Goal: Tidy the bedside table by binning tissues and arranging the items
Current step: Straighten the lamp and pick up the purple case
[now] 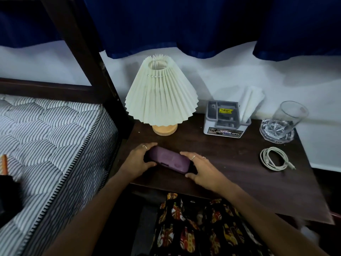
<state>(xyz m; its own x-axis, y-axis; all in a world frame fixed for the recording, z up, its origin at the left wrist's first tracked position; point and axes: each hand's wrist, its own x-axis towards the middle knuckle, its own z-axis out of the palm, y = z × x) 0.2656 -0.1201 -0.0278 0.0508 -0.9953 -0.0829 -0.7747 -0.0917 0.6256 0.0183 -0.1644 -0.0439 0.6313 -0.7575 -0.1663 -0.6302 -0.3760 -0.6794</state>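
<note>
A purple case (168,160) lies on the dark wooden bedside table (230,174) near its front left edge. My left hand (140,161) grips the case's left end and my right hand (204,170) grips its right end. Behind them stands a lamp (160,93) with a cream pleated shade on a wooden base. A grey organiser (224,118) at the back holds folded white tissues (250,102). To its right an upright glass (287,117) rests on a cut-glass coaster (267,134). A coiled white cable (275,158) lies at the right.
A bed with a striped mattress (46,137) and a dark wooden post (92,61) borders the table on the left. Blue curtains (184,24) hang above a white wall. Patterned clothing (199,226) shows below the table's front edge.
</note>
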